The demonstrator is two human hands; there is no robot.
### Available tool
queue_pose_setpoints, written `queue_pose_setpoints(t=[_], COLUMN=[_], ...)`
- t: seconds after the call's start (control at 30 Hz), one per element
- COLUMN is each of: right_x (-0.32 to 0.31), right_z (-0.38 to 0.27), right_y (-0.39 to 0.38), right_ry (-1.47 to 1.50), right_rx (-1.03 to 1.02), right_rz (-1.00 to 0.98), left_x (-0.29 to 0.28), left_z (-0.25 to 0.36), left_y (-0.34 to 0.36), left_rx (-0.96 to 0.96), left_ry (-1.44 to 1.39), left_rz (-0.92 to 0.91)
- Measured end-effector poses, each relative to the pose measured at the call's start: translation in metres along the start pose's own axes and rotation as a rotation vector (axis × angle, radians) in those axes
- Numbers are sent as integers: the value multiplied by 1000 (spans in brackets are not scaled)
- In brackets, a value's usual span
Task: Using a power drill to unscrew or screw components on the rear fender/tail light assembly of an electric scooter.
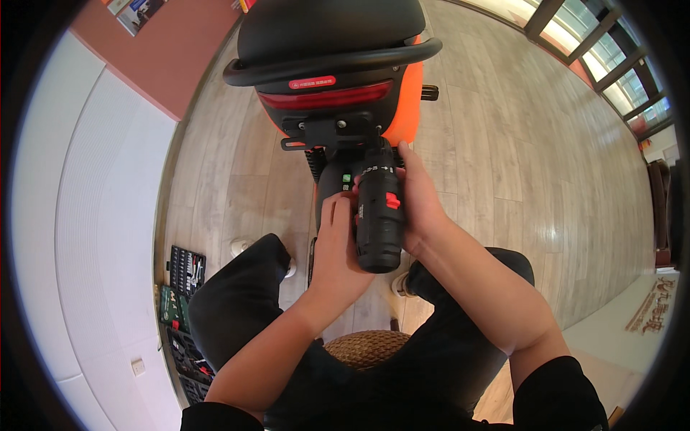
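A black cordless drill [379, 208] with a red switch points away from me, its nose at a screw on the black bracket [320, 129] under the rear red light [323, 99] of an orange and black scooter [402, 115]. My right hand [424, 201] is closed on the drill's right side, thumb forward along it. My left hand [343, 251] is closed against its lower left, fingers curled toward the handle, which is hidden beneath the body. A black grab rail [330, 61] runs round the seat [330, 25].
Open tool cases [176, 316] with sockets and tools lie along the left wall [93, 215]. My legs straddle a woven stool [363, 348] on the wooden floor [517, 129]. Glazed doors [589, 57] stand at upper right, dark furniture [661, 208] at far right.
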State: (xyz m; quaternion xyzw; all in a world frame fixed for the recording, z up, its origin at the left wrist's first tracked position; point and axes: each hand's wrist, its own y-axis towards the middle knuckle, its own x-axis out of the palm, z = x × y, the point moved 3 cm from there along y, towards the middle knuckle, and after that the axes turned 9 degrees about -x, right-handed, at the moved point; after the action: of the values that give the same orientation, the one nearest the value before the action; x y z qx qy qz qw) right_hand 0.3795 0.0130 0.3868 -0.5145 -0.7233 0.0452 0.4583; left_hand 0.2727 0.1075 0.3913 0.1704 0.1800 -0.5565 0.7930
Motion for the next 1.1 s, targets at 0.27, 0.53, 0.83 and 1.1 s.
queue_pose_setpoints(t=[0.27, 0.53, 0.83, 1.1], right_x=[3, -7, -28, -21], right_z=[1, 1, 1, -11], right_y=[-8, 4, 26, 15], right_ry=[-15, -29, -59, -83], right_rx=[39, 18, -31, -53], right_rz=[95, 125, 148, 227], left_x=[2, 7, 9, 10], left_z=[-4, -10, -13, -12], left_y=[1, 0, 0, -1], left_rx=[5, -24, -20, -16], left_ry=[10, -57, -116, -180], left_rz=[-24, 5, -16, -25])
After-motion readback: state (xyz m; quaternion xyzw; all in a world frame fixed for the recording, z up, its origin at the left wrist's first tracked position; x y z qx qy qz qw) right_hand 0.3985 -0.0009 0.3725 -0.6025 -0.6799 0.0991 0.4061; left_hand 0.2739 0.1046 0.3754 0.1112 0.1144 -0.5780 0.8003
